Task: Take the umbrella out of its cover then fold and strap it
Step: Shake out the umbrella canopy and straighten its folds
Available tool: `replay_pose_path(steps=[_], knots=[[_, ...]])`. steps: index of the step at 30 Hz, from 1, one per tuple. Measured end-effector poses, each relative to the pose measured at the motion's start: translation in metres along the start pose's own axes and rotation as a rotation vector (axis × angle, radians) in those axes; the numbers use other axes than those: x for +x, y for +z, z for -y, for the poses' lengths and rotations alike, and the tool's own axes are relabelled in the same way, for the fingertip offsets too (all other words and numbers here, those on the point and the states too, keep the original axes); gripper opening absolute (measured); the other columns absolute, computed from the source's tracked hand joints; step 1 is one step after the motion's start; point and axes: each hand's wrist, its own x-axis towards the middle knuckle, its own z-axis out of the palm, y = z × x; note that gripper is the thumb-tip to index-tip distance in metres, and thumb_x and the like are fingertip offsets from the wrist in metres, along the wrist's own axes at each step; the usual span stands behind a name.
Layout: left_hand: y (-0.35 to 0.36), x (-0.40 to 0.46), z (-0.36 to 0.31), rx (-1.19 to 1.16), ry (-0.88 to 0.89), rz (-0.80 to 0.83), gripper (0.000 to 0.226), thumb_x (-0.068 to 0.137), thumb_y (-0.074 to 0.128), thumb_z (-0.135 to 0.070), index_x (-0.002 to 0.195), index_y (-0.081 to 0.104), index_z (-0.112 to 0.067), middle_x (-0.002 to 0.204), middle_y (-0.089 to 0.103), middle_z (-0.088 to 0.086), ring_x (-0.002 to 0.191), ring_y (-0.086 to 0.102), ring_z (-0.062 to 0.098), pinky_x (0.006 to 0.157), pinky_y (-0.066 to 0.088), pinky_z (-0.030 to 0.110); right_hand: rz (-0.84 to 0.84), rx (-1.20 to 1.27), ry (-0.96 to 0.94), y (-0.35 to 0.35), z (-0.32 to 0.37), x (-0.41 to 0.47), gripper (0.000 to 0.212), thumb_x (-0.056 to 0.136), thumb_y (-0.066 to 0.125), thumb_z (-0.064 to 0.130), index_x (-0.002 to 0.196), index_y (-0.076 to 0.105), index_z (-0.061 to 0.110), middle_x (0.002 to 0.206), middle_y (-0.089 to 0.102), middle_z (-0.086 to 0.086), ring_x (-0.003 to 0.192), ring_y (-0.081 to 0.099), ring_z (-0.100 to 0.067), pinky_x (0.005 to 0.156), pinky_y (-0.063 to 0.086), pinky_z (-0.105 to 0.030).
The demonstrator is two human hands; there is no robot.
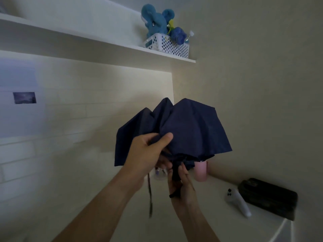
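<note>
The navy umbrella (183, 130) was up in the air in front of the wall, its canopy loose and half collapsed. The left hand (148, 152) had its fingers (166, 137) closed on a bunch of the fabric, while the right hand (180, 182) gripped the handle underneath. A dark strap (150, 198) dangled below. On the tabletop (218, 222) lay a white controller (237, 201) beside a black case (267, 198).

White table (218, 215) — pink cup (201, 171), white controller (237, 201), black case (269, 198); shelf (104, 41) — white basket (167, 45).
</note>
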Motion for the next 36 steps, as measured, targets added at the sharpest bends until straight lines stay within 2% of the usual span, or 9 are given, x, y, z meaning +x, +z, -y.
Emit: replay_pose_path(steps=[2, 6, 12, 16, 19, 25, 29, 32, 36], knots=[[-0.014, 0.001, 0.001, 0.072, 0.024, -0.029, 0.039, 0.099, 0.068, -0.030, 0.074, 0.067, 0.000, 0.057, 0.067, 0.005, 0.034, 0.049, 0.016, 0.036, 0.038, 0.020, 0.093, -0.022, 0.224, -0.126, 0.120, -0.006, 0.029, 0.095, 0.059, 0.003, 0.123, 0.066, 0.003, 0.121, 0.073, -0.015, 0.089, 0.077, -0.022, 0.079, 0.063, -0.028], [-0.046, 0.004, -0.003, 0.146, 0.073, -0.063, 0.048, 0.096, 0.069, -0.036, 0.068, 0.054, 0.000, 0.051, 0.044, 0.000, 0.041, 0.033, 0.011, 0.039, 0.029, 0.016, 0.069, -0.182, 0.154, -0.138, 0.125, 0.010, 0.036, 0.093, 0.062, 0.004, 0.128, 0.064, 0.001, 0.131, 0.068, -0.016, 0.095, 0.076, -0.026, 0.078, 0.063, -0.028], [-0.071, 0.011, -0.004, 0.083, 0.074, -0.018, 0.016, 0.092, 0.074, -0.026, 0.085, 0.082, -0.014, 0.057, 0.052, -0.006, 0.046, 0.040, 0.006, 0.044, 0.033, 0.016, 0.133, -0.222, 0.166, -0.137, 0.134, 0.010, 0.049, 0.080, 0.067, 0.007, 0.129, 0.063, 0.002, 0.121, 0.072, -0.016, 0.093, 0.074, -0.029, 0.084, 0.059, -0.029], [-0.076, 0.012, -0.004, 0.161, 0.091, 0.009, 0.010, 0.089, 0.077, -0.023, 0.095, 0.085, -0.021, 0.075, 0.077, -0.012, 0.060, 0.064, -0.002, 0.055, 0.046, 0.010, 0.165, -0.224, 0.186, -0.138, 0.134, 0.012, 0.055, 0.064, 0.078, 0.009, 0.118, 0.069, 0.004, 0.109, 0.077, -0.012, 0.086, 0.077, -0.027, 0.071, 0.063, -0.024], [-0.081, 0.016, -0.005, 0.233, 0.113, 0.008, 0.009, 0.088, 0.079, -0.021, 0.094, 0.085, -0.018, 0.088, 0.082, -0.006, 0.075, 0.072, -0.004, 0.060, 0.048, 0.007, 0.201, -0.220, 0.234, -0.139, 0.139, 0.013, 0.023, 0.081, 0.066, 0.010, 0.098, 0.080, 0.004, 0.103, 0.078, -0.014, 0.083, 0.074, -0.026, 0.063, 0.062, -0.022], [-0.089, 0.022, 0.000, 0.229, 0.063, -0.030, 0.011, 0.090, 0.077, -0.027, 0.088, 0.083, -0.019, 0.075, 0.074, -0.010, 0.062, 0.064, -0.005, 0.056, 0.047, 0.008, 0.241, -0.171, 0.342, -0.135, 0.147, 0.009, 0.021, 0.075, 0.074, 0.017, 0.084, 0.082, 0.000, 0.083, 0.072, -0.019, 0.058, 0.061, -0.016, 0.052, 0.057, -0.020], [-0.081, 0.020, -0.004, 0.156, 0.045, -0.078, 0.028, 0.086, 0.075, -0.049, 0.081, 0.083, -0.023, 0.071, 0.077, -0.013, 0.061, 0.069, -0.002, 0.054, 0.048, 0.009, 0.262, -0.169, 0.397, -0.139, 0.149, 0.013, 0.083, 0.018, 0.104, 0.009, 0.094, 0.077, -0.005, 0.075, 0.067, -0.021, 0.047, 0.058, -0.015, 0.042, 0.054, -0.023], [-0.073, 0.021, -0.008, 0.111, 0.036, -0.106, 0.027, 0.078, 0.083, -0.049, 0.084, 0.085, -0.023, 0.075, 0.079, -0.015, 0.065, 0.073, -0.002, 0.059, 0.051, 0.011, 0.278, -0.200, 0.369, -0.140, 0.149, 0.015, 0.110, 0.011, 0.104, 0.011, 0.112, 0.064, -0.001, 0.074, 0.068, -0.022, 0.045, 0.058, -0.016, 0.040, 0.053, -0.024], [-0.068, 0.025, -0.007, 0.028, -0.032, -0.204, 0.012, 0.080, 0.087, -0.026, 0.088, 0.084, -0.018, 0.088, 0.083, -0.002, 0.073, 0.076, 0.011, 0.063, 0.056, 0.020, 0.285, -0.191, 0.361, -0.142, 0.148, 0.017, 0.110, 0.015, 0.104, 0.011, 0.116, 0.064, 0.003, 0.083, 0.070, -0.021, 0.051, 0.061, -0.016, 0.045, 0.055, -0.024]])
